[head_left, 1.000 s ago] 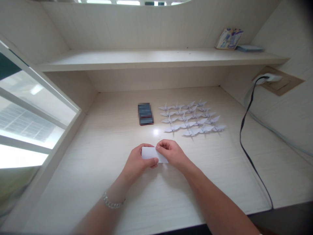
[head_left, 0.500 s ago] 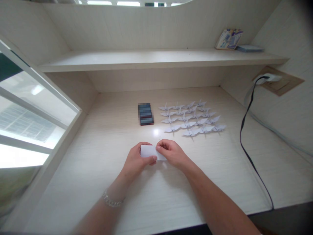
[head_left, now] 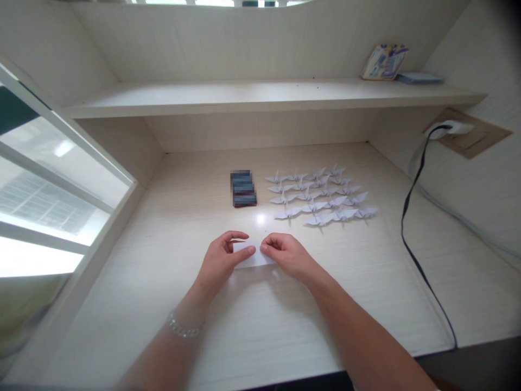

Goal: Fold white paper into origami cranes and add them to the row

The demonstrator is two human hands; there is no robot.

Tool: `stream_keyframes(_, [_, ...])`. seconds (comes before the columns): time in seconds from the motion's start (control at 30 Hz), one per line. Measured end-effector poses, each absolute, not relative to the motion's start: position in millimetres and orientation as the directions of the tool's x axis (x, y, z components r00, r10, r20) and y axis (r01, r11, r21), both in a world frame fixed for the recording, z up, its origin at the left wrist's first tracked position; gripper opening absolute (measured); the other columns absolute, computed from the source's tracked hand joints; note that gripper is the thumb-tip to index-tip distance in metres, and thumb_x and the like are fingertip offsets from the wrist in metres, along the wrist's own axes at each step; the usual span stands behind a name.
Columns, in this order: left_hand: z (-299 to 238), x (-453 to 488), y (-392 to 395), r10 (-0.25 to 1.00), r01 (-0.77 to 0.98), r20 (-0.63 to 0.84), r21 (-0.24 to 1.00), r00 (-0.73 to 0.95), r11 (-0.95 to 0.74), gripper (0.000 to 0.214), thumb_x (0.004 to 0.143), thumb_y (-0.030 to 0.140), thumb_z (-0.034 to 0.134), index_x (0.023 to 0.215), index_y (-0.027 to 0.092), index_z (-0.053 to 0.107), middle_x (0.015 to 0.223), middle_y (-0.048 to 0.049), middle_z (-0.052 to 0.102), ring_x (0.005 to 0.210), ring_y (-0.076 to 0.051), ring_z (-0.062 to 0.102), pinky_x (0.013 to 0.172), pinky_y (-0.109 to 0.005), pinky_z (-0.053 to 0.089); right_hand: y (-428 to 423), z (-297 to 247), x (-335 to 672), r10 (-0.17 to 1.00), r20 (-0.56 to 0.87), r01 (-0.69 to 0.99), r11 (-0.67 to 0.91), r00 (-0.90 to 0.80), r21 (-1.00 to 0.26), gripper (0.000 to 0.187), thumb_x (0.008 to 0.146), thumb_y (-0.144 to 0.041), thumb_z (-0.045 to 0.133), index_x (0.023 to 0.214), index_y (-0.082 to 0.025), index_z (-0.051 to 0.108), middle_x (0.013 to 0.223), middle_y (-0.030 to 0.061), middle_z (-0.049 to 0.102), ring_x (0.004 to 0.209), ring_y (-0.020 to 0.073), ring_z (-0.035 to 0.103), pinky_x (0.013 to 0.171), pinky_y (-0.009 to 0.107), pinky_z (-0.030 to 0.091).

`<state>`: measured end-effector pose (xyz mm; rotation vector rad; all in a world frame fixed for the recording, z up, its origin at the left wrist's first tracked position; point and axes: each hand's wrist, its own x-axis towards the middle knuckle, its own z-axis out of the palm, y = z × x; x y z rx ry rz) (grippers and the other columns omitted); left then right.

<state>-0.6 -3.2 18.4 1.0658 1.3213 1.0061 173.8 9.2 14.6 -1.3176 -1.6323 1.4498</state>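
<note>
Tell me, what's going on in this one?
A person works a small white paper with both hands over the desk: the right hand pinches it near its top edge; the left hand's thumb lies across it. Beyond, folded paper cranes stand in rows beside a dark, pixelated item.

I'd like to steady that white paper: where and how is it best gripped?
I'd pinch the white paper lightly at its near long edge, coming from the near side. That edge shows bare, while the left hand lays its thumb across the face and the right hand covers the right end. It looks thin, so squeezing hard might crease it.
</note>
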Motion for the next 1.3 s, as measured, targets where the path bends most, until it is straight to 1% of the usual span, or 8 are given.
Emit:
stream_keyframes(0.07, [17.7, -1.9, -2.0, 0.973, 0.005, -0.232, 0.973, 0.011, 0.232, 0.035, 0.059, 0.029, 0.076, 0.089, 0.016, 0.063, 0.072, -0.0046, 0.069, 0.067, -0.017, 0.063, 0.060, -0.024, 0.047, 7.8, 14.6, 172.7, 0.914, -0.175, 0.329, -0.049, -0.365, -0.943, 0.017, 0.080, -0.030, 0.051, 0.072, -0.017, 0.059, 0.064, -0.0007, 0.054, 0.058, 0.0109, 0.046, 0.051, 0.022, 0.033])
stream_keyframes(0.27, [13.3, -0.3, -2.9, 0.972, 0.044, -0.234, 0.972, 0.023, 0.233, 0.030, 0.062, 0.028, 0.074, 0.086, 0.015, 0.062, 0.070, -0.0052, 0.069, 0.064, -0.015, 0.063, 0.061, -0.024, 0.045, 6.2, 14.4, 168.6, 0.907, -0.152, 0.395, 0.017, -0.392, -0.919, 0.019, 0.081, -0.029, 0.050, 0.073, -0.017, 0.062, 0.065, 0.0003, 0.057, 0.059, 0.0113, 0.048, 0.051, 0.022, 0.032])
stream_keyframes(0.57, [13.6, -12.0, 3.4, 0.960, -0.175, -0.248, 0.959, -0.127, 0.224, 0.040, 0.052, 0.025, 0.080, 0.084, 0.016, 0.056, 0.065, 0.0002, 0.067, 0.055, -0.013, 0.060, 0.054, -0.023, 0.045, 7.9, 13.2, 177.8, 0.894, -0.223, 0.328, -0.092, -0.389, -0.940, 0.018, 0.080, -0.029, 0.051, 0.074, -0.016, 0.062, 0.066, 0.0017, 0.061, 0.055, 0.0104, 0.048, 0.051, 0.022, 0.034])
stream_keyframes(0.77, [15.5, -12.7, 3.3, 0.958, -0.212, -0.256, 0.951, -0.130, 0.226, 0.042, 0.052, 0.024, 0.080, 0.085, 0.015, 0.056, 0.064, -0.0005, 0.067, 0.055, -0.012, 0.060, 0.052, -0.022, 0.044, 9.7, 12.7, 183.0, 0.894, -0.214, 0.283, -0.103, -0.394, -0.954, 0.018, 0.081, -0.029, 0.051, 0.074, -0.016, 0.061, 0.068, 0.0024, 0.062, 0.058, 0.0115, 0.051, 0.057, 0.024, 0.038])
stream_keyframes(0.93, [16.1, -17.0, 5.2, 0.951, -0.236, -0.216, 0.958, -0.223, 0.162, 0.038, 0.054, 0.023, 0.080, 0.084, 0.014, 0.057, 0.069, -0.0011, 0.066, 0.059, -0.011, 0.061, 0.057, -0.022, 0.045, 14.1, 13.1, 192.4, 0.932, -0.173, 0.261, -0.089, -0.320, -0.961, 0.019, 0.081, -0.031, 0.051, 0.072, -0.016, 0.058, 0.067, 0.0019, 0.061, 0.059, 0.0119, 0.051, 0.058, 0.025, 0.039])
stream_keyframes(1.03, [14.8, -15.7, 5.0, 0.952, -0.220, -0.222, 0.960, -0.210, 0.175, 0.038, 0.055, 0.025, 0.080, 0.085, 0.014, 0.060, 0.070, -0.0013, 0.067, 0.061, -0.012, 0.061, 0.057, -0.022, 0.045, 15.2, 14.2, 191.9, 0.948, -0.133, 0.224, -0.067, -0.291, -0.972, 0.022, 0.083, -0.033, 0.049, 0.072, -0.016, 0.058, 0.068, 0.0016, 0.060, 0.060, 0.0117, 0.051, 0.059, 0.025, 0.039])
stream_keyframes(1.13, [13.6, -12.3, 3.2, 0.954, -0.200, -0.218, 0.964, -0.207, 0.177, 0.039, 0.055, 0.027, 0.080, 0.087, 0.015, 0.062, 0.071, -0.0013, 0.068, 0.061, -0.012, 0.061, 0.057, -0.022, 0.045, 13.1, 16.0, 186.4, 0.941, -0.109, 0.191, -0.048, -0.320, -0.980, 0.022, 0.084, -0.034, 0.048, 0.078, -0.016, 0.059, 0.074, 0.0030, 0.062, 0.065, 0.0124, 0.053, 0.061, 0.025, 0.041])
stream_keyframes(1.3, [15.3, -9.9, 0.9, 0.960, -0.194, -0.239, 0.958, -0.145, 0.210, 0.044, 0.057, 0.028, 0.078, 0.095, 0.014, 0.064, 0.072, -0.0035, 0.068, 0.060, -0.012, 0.061, 0.055, -0.021, 0.045, 8.5, 17.0, 182.7, 0.922, -0.146, 0.286, -0.040, -0.360, -0.957, 0.013, 0.081, -0.028, 0.053, 0.080, -0.017, 0.060, 0.073, 0.0013, 0.062, 0.064, 0.0120, 0.052, 0.057, 0.024, 0.037])
